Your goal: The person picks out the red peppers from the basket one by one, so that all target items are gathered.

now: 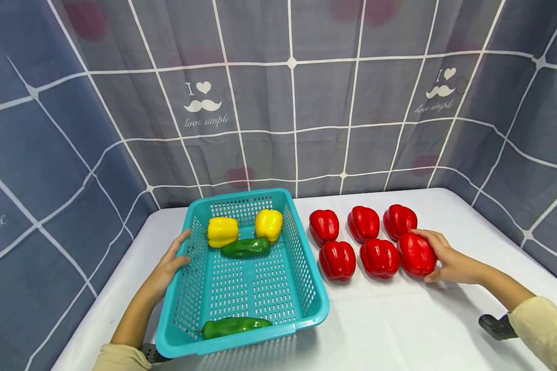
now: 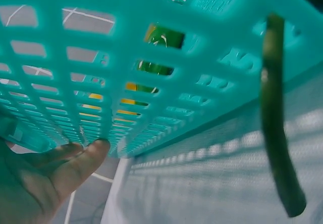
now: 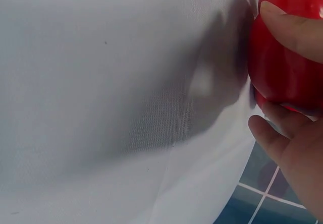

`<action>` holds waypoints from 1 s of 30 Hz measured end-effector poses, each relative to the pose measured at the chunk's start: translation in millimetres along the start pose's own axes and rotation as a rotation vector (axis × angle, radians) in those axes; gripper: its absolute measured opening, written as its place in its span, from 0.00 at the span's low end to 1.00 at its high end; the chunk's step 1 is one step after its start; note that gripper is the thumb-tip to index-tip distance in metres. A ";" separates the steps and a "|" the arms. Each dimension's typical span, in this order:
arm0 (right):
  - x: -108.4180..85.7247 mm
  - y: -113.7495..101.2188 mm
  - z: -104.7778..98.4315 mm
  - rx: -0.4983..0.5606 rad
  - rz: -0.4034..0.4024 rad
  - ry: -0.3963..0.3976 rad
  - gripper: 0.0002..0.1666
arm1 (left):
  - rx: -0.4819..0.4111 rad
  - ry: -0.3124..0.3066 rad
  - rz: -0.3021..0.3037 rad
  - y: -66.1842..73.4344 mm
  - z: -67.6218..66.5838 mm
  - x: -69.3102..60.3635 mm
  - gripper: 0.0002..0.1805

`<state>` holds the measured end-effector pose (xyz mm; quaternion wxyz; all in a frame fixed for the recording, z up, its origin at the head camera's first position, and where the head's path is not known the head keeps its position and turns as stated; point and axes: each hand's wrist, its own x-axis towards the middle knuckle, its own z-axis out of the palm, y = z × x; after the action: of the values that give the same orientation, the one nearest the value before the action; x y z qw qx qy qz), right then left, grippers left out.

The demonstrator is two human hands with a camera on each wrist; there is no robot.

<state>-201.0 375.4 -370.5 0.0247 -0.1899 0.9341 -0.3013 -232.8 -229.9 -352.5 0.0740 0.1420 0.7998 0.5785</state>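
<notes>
My left hand (image 1: 167,263) holds the left rim of the teal perforated basket (image 1: 322,304), thumb over the rim; in the left wrist view its fingers (image 2: 83,166) lie along the outer wall. Inside are two yellow bell peppers (image 1: 223,232) with a long green pepper (image 1: 246,248) in front of them. Another green pepper (image 1: 235,326) lies by the near wall, and a green stem (image 2: 275,118) pokes through the mesh. My right hand (image 1: 455,263) grips a red bell pepper (image 1: 416,254), the nearest-right one of a group, with thumb and fingers around it in the right wrist view.
More red bell peppers stand in two rows right of the basket, including one at the back left (image 1: 324,226) and one at the front left (image 1: 337,260). A white cloth (image 1: 390,319) covers the table. Grey checked curtains (image 1: 325,103) surround its back and sides.
</notes>
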 end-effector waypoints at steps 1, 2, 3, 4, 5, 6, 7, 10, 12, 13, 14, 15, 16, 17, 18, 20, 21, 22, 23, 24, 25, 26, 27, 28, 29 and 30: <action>-0.5 0.1 0.7 -0.002 0.002 0.001 0.61 | 0.001 -0.002 0.001 -0.2 0.5 -0.5 0.38; -0.7 0.1 1.2 -0.006 0.002 0.005 0.61 | 0.004 -0.002 0.002 -0.6 0.8 -0.5 0.38; -0.9 0.0 1.7 -0.012 0.000 0.011 0.61 | 0.004 -0.003 0.006 -1.0 1.2 -0.3 0.38; -0.7 -0.1 1.9 -0.015 -0.005 0.014 0.61 | 0.004 -0.001 0.006 -1.1 1.5 -0.1 0.38; -0.3 -0.2 2.1 -0.021 -0.010 0.018 0.61 | -0.002 0.000 0.010 -0.9 1.8 0.3 0.38; 0.2 -0.3 2.9 -0.037 -0.019 0.027 0.61 | -0.005 0.001 0.010 -1.3 2.0 0.8 0.38; 0.6 -0.5 3.8 -0.058 -0.028 0.035 0.61 | -0.005 0.003 0.008 -1.4 2.2 1.1 0.38; 1.1 -0.4 6.9 -0.090 -0.048 0.042 0.61 | -0.007 0.009 -0.001 -1.8 2.1 1.2 0.38; 0.8 0.2 9.6 -0.106 -0.054 0.047 0.62 | 0.000 0.008 -0.006 -2.2 1.8 0.5 0.38; 0.5 0.6 10.4 -0.100 -0.054 0.041 0.62 | 0.003 0.008 -0.009 -2.2 1.5 0.1 0.38; 0.2 1.1 11.1 -0.089 -0.054 0.037 0.62 | 0.001 0.007 -0.008 -2.1 1.3 -0.1 0.38; -0.1 1.5 11.5 -0.076 -0.055 0.033 0.62 | 0.001 0.005 -0.007 -2.0 1.1 -0.2 0.38; -0.4 1.8 11.6 -0.070 -0.057 0.033 0.63 | -0.002 0.003 -0.005 -1.7 1.2 -0.3 0.38; -0.7 2.1 11.6 -0.063 -0.061 0.033 0.63 | -0.007 0.000 -0.002 -1.6 1.2 -0.3 0.38; -0.8 2.4 11.4 -0.055 -0.064 0.031 0.64 | -0.012 -0.001 0.000 -1.3 1.4 -0.1 0.38; -1.2 2.8 11.3 -0.052 -0.077 0.038 0.65 | -0.018 -0.001 0.001 -0.7 1.9 0.0 0.38; -1.2 3.2 11.5 -0.059 -0.086 0.046 0.65 | -0.018 -0.001 0.002 -0.6 2.0 0.0 0.38; -1.2 3.4 11.7 -0.064 -0.096 0.053 0.65 | -0.021 -0.002 0.002 -0.2 2.4 -0.2 0.38; -1.1 3.7 12.0 -0.067 -0.107 0.060 0.65 | -0.021 -0.003 0.001 -0.1 2.6 -0.3 0.38; -0.9 3.7 12.2 -0.067 -0.119 0.068 0.65 | -0.021 -0.002 -0.001 -0.2 2.7 -0.3 0.38; -0.8 4.0 12.4 -0.067 -0.130 0.074 0.66 | -0.019 -0.001 -0.003 -0.5 2.8 -0.4 0.38; -0.7 4.2 12.4 -0.062 -0.137 0.075 0.66 | -0.018 0.000 -0.004 -1.0 2.8 -0.2 0.38; -0.7 4.5 12.3 -0.055 -0.141 0.077 0.67 | -0.019 0.001 -0.005 -1.4 2.8 -0.2 0.38; -0.8 4.7 11.9 -0.046 -0.141 0.080 0.67 | -0.018 0.004 -0.009 -1.8 2.8 -0.3 0.38; -1.0 5.1 11.3 -0.037 -0.137 0.081 0.68 | -0.016 0.006 -0.011 -2.3 2.7 -0.2 0.38; -1.5 5.6 10.5 -0.032 -0.129 0.080 0.68 | -0.014 0.008 -0.013 -2.9 2.6 -0.1 0.38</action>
<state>-199.9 374.3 -382.4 -0.0351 -0.2381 0.9248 -0.2947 -232.3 -228.4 -356.1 0.0758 0.1338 0.7969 0.5842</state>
